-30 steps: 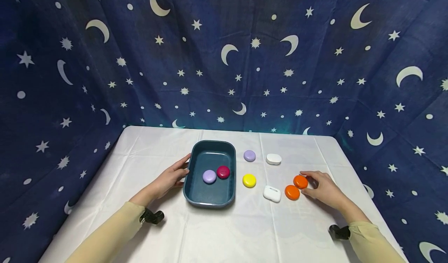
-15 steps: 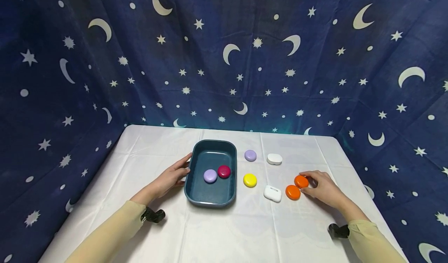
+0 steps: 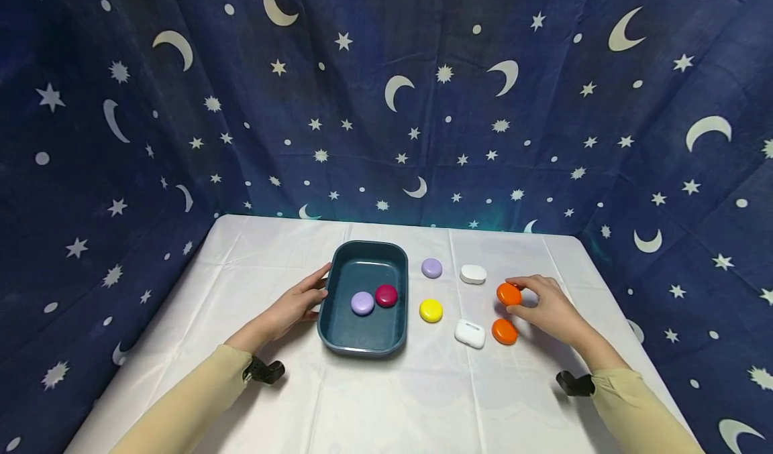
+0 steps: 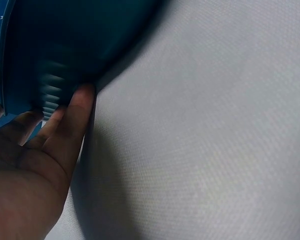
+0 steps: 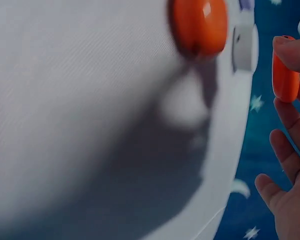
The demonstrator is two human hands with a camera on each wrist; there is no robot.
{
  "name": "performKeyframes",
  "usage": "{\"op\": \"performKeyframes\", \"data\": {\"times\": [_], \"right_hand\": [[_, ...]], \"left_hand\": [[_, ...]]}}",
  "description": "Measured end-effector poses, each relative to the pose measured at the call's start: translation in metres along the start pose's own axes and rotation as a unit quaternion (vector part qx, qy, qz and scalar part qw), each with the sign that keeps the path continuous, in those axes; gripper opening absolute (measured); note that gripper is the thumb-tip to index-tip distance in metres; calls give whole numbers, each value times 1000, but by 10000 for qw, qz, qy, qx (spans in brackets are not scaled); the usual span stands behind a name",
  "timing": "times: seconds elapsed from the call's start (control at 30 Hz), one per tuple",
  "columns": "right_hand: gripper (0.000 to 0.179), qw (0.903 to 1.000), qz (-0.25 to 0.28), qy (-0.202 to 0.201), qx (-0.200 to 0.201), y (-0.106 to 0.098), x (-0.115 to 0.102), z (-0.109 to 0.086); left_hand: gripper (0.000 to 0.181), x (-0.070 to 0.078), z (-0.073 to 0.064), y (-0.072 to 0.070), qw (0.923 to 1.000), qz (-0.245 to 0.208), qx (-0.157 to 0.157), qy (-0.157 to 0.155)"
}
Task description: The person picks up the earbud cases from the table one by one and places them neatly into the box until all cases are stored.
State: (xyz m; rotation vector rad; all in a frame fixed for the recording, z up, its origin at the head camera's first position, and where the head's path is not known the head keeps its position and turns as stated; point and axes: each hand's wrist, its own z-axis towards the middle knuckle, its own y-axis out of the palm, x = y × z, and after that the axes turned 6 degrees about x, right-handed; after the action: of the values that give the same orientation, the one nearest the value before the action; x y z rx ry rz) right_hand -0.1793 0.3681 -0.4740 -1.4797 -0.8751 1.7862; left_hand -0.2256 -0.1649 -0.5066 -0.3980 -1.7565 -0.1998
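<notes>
My right hand (image 3: 546, 304) pinches a glossy round orange disc (image 3: 509, 294) between thumb and fingers, above the table. In the right wrist view the same orange disc (image 5: 286, 75) is seen edge-on, lifted off the cloth. A second orange disc (image 3: 504, 331) lies on the cloth just in front of that hand. My left hand (image 3: 294, 312) rests against the left side of a dark teal rectangular bin (image 3: 362, 345). In the left wrist view, its fingertips (image 4: 84, 95) touch the bin's outer wall. Inside the bin lie a lilac disc (image 3: 362, 304) and a dark red disc (image 3: 386, 296).
Between bin and right hand lie a lilac disc (image 3: 431, 268), a yellow disc (image 3: 431, 310), a white oval case (image 3: 473, 274) and a white earbud case (image 3: 470, 334). White cloth covers the table (image 3: 392, 407). A dark blue curtain (image 3: 362, 92) surrounds the back and sides.
My right hand has lifted one orange disc from beside the other and moved it left and away from me. My left hand and the bin have stayed put.
</notes>
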Motion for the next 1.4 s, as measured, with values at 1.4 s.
{"op": "performKeyframes", "data": {"times": [1.4], "right_hand": [[45, 9640, -500, -2555, -541, 110, -193, 52]], "left_hand": [[61, 2, -2, 4, 9996, 111, 240, 113]]}}
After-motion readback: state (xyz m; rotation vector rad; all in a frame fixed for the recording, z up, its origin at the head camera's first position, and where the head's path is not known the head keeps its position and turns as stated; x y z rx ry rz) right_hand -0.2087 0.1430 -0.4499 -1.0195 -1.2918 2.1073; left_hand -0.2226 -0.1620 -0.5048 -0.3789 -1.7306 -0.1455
